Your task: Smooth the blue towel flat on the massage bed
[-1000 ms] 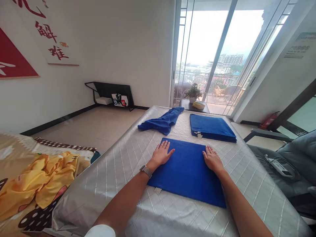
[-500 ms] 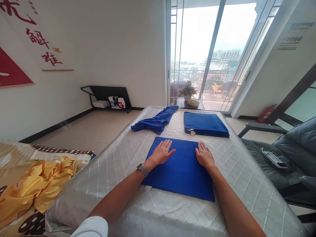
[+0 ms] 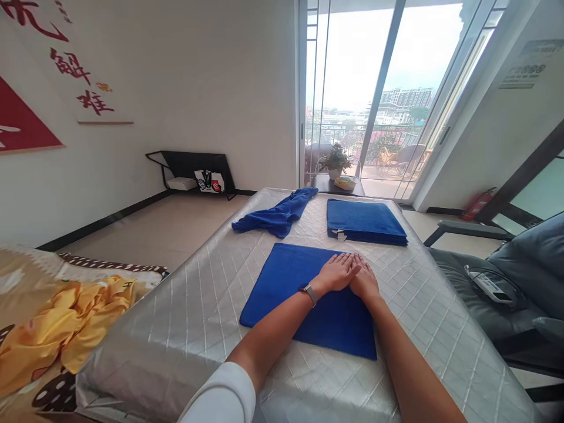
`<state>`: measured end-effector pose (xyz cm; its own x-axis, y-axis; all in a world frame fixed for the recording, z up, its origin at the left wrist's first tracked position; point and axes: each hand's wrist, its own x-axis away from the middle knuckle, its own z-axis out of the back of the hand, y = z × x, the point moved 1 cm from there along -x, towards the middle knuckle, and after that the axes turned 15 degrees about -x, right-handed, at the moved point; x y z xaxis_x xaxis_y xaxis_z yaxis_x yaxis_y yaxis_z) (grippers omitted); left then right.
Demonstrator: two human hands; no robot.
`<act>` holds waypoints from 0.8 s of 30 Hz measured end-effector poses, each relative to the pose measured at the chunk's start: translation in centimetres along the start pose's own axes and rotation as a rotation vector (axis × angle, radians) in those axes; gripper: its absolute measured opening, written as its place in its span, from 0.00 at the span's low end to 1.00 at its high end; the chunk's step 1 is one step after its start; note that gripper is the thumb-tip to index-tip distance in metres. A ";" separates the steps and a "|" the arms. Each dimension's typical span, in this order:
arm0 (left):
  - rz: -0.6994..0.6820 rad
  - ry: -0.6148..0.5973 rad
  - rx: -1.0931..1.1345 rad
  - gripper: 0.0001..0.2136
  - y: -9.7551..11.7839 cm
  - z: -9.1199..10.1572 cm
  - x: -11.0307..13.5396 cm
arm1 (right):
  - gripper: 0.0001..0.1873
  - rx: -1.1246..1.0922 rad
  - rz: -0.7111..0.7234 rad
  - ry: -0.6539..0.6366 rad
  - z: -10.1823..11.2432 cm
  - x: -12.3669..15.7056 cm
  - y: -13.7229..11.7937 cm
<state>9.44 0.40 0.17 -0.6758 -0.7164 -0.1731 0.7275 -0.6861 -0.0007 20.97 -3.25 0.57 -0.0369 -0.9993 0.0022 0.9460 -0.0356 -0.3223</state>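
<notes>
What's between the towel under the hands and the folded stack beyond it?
In the head view, only a narrow strip of silver quilted cover separates the flat towel from the folded stack; the stack's white tag pokes into it.

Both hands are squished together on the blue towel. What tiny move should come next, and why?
Probably slide the left hand leftward across the towel. The left hand and the right hand lie flat and touching on the towel's far right part, so nothing presses its left half smooth against the silver cover.
</notes>
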 end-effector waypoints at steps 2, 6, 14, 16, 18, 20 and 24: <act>0.035 -0.001 -0.044 0.36 -1.6 -0.2 1.0 | 0.32 -0.022 -0.018 0.022 -0.1 -0.2 -0.1; 0.172 -0.022 -0.093 0.36 -6.1 0.3 3.4 | 0.34 -0.047 -0.038 0.039 -0.3 -0.4 -0.1; 0.414 -0.076 -0.174 0.31 -16.3 1.3 9.9 | 0.34 -0.060 -0.045 0.039 -0.3 -0.5 0.0; 0.445 -0.078 -0.172 0.32 -17.5 1.1 10.8 | 0.34 -0.052 -0.048 0.037 -0.2 -0.5 0.0; 0.457 -0.080 -0.169 0.32 -17.9 0.9 11.1 | 0.34 -0.041 -0.048 0.034 -0.2 -0.5 0.0; 0.462 -0.079 -0.165 0.34 -17.9 0.8 11.1 | 0.34 -0.029 -0.044 0.033 -0.2 -0.6 0.0; 0.464 -0.074 -0.143 0.36 -17.6 1.0 11.0 | 0.34 -0.010 -0.031 0.041 -0.1 -0.5 0.0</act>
<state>-10.92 4.51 -0.77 -0.2792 -0.9530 -0.1173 0.9594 -0.2717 -0.0765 20.95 -2.75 0.44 -0.0792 -0.9965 -0.0263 0.9410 -0.0660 -0.3320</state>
